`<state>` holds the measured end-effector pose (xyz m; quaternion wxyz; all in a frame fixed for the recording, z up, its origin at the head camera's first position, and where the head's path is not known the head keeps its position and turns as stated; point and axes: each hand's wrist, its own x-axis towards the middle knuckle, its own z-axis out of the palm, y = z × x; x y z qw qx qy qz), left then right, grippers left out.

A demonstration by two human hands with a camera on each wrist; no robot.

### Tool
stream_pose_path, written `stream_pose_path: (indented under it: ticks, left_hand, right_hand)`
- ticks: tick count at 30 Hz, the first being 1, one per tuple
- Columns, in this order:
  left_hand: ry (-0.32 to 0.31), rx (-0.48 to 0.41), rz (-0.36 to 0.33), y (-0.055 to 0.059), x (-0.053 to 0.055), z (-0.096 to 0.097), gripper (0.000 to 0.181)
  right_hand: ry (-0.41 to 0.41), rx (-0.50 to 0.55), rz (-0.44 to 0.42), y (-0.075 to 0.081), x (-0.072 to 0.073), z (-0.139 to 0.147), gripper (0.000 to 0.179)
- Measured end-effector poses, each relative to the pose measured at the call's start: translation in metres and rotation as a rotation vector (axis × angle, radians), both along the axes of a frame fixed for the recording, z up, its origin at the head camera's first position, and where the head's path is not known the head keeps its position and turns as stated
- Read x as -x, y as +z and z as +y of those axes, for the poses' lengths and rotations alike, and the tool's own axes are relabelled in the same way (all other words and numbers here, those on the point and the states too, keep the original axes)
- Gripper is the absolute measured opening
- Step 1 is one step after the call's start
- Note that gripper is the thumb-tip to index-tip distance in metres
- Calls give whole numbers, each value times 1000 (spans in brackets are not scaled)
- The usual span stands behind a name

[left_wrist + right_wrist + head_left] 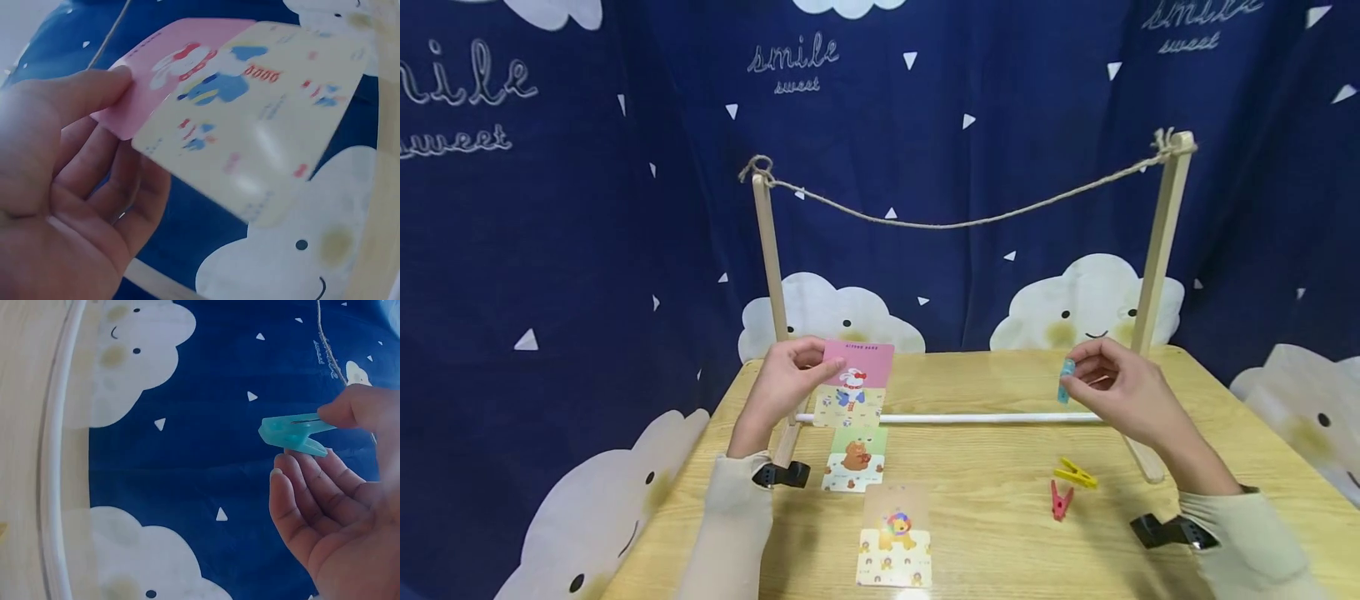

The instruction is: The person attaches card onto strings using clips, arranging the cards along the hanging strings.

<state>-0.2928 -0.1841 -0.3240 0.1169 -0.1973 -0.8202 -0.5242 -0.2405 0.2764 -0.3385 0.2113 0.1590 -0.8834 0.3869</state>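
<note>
My left hand (786, 379) pinches a pink and cream card (857, 392) by its left edge, thumb in front; a white rabbit is printed on it. In the left wrist view the card (250, 125) tilts away from the thumb, with the other fingers behind and below. My right hand (1123, 387) holds a teal clothespin (1064, 382) between thumb and fingers, raised over the right side of the table. The right wrist view shows the clothespin (294, 432) lying sideways, thumb on one handle. Both hands are below a twine line (940, 226) that sags between two wooden posts.
A green bear card (855, 458) and a tan lion card (895, 533) lie on the wooden table (992, 517). Yellow (1077, 473) and red (1061, 502) clothespins lie at the right. A white rod (977, 418) joins the posts (1161, 242) low down. Behind hangs a blue cloud-print curtain.
</note>
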Motion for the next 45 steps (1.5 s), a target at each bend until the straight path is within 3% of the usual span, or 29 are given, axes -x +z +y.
stream_pose_path:
  ticks: [8,20,26,45]
  left_hand:
    - [81,-172,96,-6,7,9,26]
    - [156,-359,174,-3,20,26,28]
    - [187,-384,232,-1,27,33,28]
    - [174,-439,249,-1,40,39,30]
  right_hand:
    - [39,45,33,0,8,-18,24]
    - [69,78,52,-5,18,-32,24]
    - [107,90,48,-8,20,-39,25]
    - [153,79,39,-16,23,-54,27]
